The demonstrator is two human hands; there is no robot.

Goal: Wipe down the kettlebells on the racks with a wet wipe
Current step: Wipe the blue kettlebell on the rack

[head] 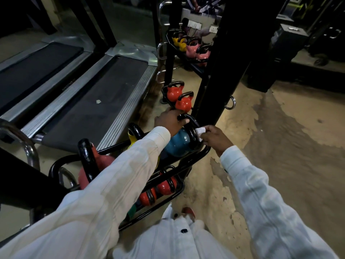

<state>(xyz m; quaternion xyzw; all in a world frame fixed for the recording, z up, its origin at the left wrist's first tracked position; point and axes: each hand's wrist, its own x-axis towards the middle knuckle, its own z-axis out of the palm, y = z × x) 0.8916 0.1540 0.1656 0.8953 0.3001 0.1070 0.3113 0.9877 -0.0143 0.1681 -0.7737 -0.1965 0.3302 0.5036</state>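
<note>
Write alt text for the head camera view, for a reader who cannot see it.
A person in white sleeves grips the black handle of a blue kettlebell with the left hand while the right hand presses a white wet wipe against that handle. The kettlebell sits on a black rack with red ones, beside treadmills.

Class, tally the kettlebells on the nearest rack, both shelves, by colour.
Red kettlebells: 3
Yellow kettlebell: 1
Blue kettlebell: 1
Total: 5
A half-hidden green shape is left out.
</note>
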